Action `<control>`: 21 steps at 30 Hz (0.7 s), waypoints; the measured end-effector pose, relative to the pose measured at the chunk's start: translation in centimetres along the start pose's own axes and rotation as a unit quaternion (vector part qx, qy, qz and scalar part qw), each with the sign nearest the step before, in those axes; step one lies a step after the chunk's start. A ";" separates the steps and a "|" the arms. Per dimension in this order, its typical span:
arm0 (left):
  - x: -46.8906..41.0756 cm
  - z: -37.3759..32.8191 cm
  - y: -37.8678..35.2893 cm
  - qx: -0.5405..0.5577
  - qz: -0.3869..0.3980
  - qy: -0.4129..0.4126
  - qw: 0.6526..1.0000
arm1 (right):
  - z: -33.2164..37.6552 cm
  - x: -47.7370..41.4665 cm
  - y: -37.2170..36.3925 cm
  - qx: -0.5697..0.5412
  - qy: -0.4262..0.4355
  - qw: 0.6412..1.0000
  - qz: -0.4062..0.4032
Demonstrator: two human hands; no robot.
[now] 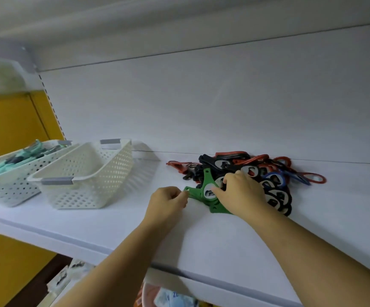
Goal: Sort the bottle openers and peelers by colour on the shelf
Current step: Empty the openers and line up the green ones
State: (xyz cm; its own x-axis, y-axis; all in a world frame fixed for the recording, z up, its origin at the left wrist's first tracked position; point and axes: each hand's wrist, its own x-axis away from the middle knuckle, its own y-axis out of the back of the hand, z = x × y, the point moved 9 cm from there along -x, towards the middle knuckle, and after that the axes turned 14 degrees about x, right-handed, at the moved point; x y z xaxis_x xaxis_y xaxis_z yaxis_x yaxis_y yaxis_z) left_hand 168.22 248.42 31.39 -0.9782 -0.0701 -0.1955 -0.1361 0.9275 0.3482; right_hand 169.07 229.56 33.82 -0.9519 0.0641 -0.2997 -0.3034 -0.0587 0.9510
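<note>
White shelf, yellow wall; left hand, right hand clamped on green openers

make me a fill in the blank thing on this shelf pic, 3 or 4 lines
1. The left hand pinches the handle tip of a bottle opener that is ____ in colour.
2. The right hand lies on the pile of openers, which sits to the ____ of the baskets.
3. Both baskets are ____.
4. The teal tools lie in the basket on the ____.
Missing words: green; right; white; left.
</note>
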 end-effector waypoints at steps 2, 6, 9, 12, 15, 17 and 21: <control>-0.1 0.1 -0.1 0.008 0.002 -0.002 1.000 | 0.1 -0.3 -0.3 0.004 0.004 1.000 0.000; -0.1 0.0 -0.3 0.024 0.008 -0.011 1.000 | 0.9 -0.5 -0.7 0.017 0.028 0.999 0.002; 0.0 0.0 -0.2 0.046 0.006 -0.008 0.999 | 1.2 -0.5 -1.1 -0.001 0.038 0.999 0.001; 0.0 0.3 0.2 0.156 0.002 0.009 0.988 | 1.1 -0.4 0.3 -0.115 0.050 0.991 -0.054; -0.1 0.7 0.8 0.336 0.005 0.045 0.941 | 1.1 0.1 2.1 -0.260 0.078 0.958 -0.094; -0.1 1.1 1.0 0.422 0.007 0.076 0.903 | 1.6 0.6 2.4 -0.340 0.093 0.934 -0.065; 0.4 0.6 0.4 0.380 0.057 0.071 0.920 | 3.8 2.0 1.2 -0.372 0.142 0.916 0.043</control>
State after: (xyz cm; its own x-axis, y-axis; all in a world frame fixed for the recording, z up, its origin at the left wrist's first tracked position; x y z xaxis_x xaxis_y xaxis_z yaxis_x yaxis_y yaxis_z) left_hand 167.91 248.96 30.90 -0.9973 0.0470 -0.0570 0.0657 0.9167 -0.3941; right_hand 166.97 233.36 34.66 -0.9147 -0.2282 -0.3336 -0.0715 -0.7210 0.6892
